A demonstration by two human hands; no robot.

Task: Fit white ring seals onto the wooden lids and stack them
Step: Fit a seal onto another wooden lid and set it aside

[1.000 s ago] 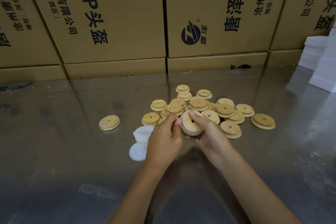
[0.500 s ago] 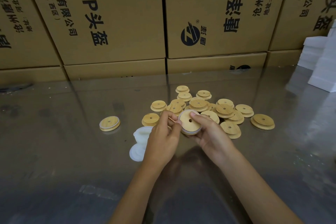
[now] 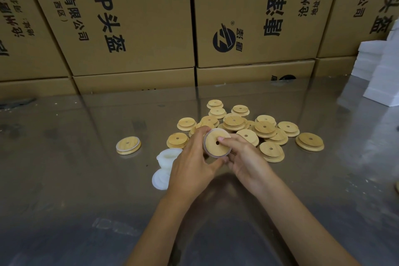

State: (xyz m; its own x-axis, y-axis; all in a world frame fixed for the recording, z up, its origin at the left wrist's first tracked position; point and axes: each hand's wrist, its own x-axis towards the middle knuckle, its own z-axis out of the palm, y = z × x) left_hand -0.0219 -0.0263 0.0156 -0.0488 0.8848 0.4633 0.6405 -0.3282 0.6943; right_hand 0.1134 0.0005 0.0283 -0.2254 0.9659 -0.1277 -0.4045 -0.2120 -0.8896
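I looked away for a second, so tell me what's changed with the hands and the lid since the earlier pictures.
Both hands, left and right, keep hold of the wooden lid. The right thumb has slid from the lid's rim to beside its centre hole. The white seal pile, the finished lid and the loose lids stayed put.

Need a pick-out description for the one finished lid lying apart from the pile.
Start at the shiny metal table in front of the cardboard boxes. Left of the heap of wooden lids and beyond the white seals, one lid lies alone. Unlike the bare heap, it has a white ring round it.
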